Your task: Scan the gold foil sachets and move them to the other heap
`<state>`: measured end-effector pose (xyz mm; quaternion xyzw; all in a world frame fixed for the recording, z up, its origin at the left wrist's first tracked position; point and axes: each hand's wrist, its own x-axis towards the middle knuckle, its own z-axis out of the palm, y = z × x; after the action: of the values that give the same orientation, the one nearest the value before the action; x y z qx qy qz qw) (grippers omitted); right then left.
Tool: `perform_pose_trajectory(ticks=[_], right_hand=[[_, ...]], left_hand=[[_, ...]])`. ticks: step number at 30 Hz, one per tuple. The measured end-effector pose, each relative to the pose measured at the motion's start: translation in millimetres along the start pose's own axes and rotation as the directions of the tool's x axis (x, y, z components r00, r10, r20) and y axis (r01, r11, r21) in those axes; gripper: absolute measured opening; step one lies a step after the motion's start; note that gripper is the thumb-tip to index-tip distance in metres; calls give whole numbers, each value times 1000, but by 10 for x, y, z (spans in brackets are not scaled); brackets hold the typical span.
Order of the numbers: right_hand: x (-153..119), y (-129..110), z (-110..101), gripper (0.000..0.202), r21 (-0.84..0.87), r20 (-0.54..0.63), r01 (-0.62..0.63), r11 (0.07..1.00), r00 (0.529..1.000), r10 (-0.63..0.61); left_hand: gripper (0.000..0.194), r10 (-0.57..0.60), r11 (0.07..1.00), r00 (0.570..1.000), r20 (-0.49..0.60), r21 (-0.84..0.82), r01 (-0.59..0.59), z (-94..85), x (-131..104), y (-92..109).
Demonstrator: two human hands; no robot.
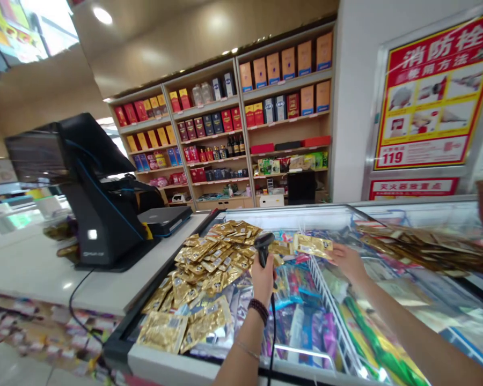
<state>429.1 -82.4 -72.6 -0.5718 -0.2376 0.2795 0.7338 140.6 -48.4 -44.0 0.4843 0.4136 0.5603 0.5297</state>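
Note:
My left hand (263, 276) is wrapped round the handle of a black barcode scanner (264, 242), its head raised and its cord hanging down past my wrist. Out to the right, my right hand (347, 260) pinches the end of a gold foil packet (313, 245), held flat a little to the right of the scanner. A heap of similar gold packets (213, 257) lies on the glass top of the freezer, left of my left hand. Two larger gold packets (163, 329) lie at its near corner.
Bagged frozen goods (301, 321) show through the freezer glass, split by a white wire divider (326, 303). A stack of brown-gold packaging (426, 246) lies on the right. Left stands a counter (132, 287) with a black till terminal (104, 203). Shelves of boxes (209, 126) line the back wall.

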Motion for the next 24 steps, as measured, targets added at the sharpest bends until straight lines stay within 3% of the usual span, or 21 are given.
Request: perform_pose_trajectory(ticks=[4,8,13,18,24], right_hand=[[-23,-58,-325,27,127,15,-78,989,997,76],[-19,-118,-286,30,183,-99,-32,983,994,51],[126,-87,-232,28,151,-177,67,986,983,-40],[225,-13,-332,33,149,-225,128,981,970,-93],[220,17,-397,25,64,-269,137,989,956,-115]], left_hand=[[63,9,1000,988,156,-15,-6,299,-141,4],[68,-5,1000,948,317,-15,11,700,-263,-6],[81,-19,998,925,380,-49,41,1119,-353,-145],[87,-50,995,922,383,-59,78,1207,-445,-348],[80,-60,996,911,408,-42,84,1162,-479,-384]])
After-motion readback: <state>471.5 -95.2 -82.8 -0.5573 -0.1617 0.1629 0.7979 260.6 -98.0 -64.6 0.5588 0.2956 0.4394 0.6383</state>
